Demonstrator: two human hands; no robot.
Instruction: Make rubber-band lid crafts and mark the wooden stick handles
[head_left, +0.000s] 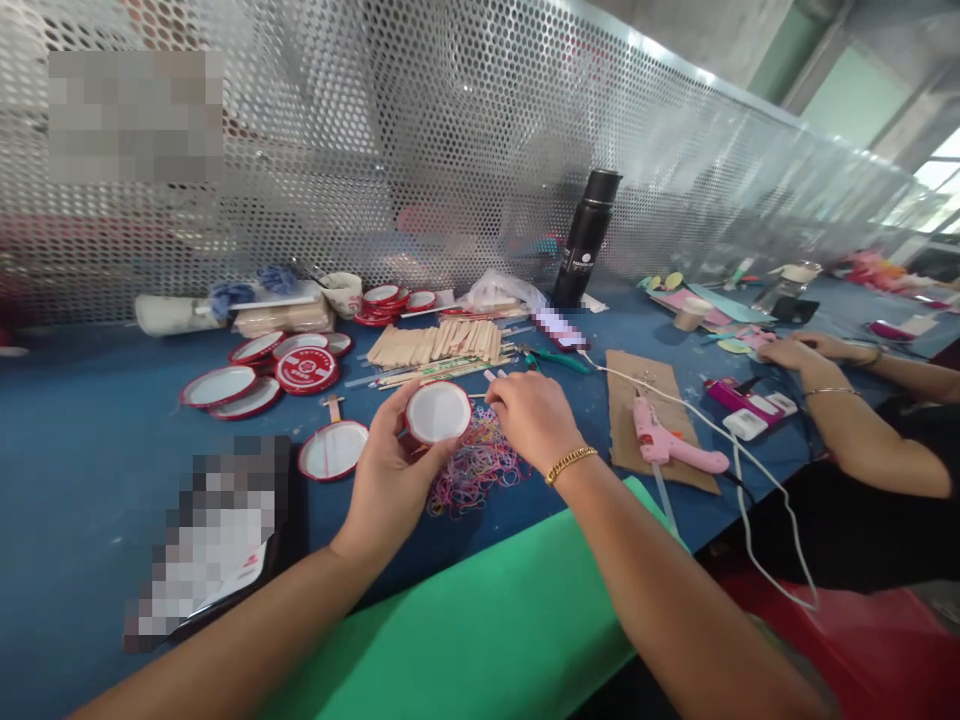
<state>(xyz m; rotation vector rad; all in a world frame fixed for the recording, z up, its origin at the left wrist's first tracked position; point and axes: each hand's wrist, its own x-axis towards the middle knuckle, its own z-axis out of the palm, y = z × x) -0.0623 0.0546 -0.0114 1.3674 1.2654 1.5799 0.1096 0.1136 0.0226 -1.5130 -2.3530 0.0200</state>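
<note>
My left hand (386, 470) grips a red-rimmed jar lid (439, 412) by its edge, with the white inner face turned up toward me. Just right of it, my right hand (531, 412) is closed, fingertips together over the far edge of a tangle of colourful rubber bands (480, 470); what it pinches, if anything, is too small to make out. Left of my left hand lies another lid (333, 450) with a wooden stick attached. Beyond both hands are a row of flat wooden sticks (435, 343) and thinner skewers (442, 368).
Several lids (307, 370) are piled at the left, behind a phone (225, 550). A black bottle (585, 240) stands by the perforated metal screen (465, 130). At right, a pink glue gun (667, 440) rests on cardboard (626, 395), near a white cable and a co-worker's arms (862, 400).
</note>
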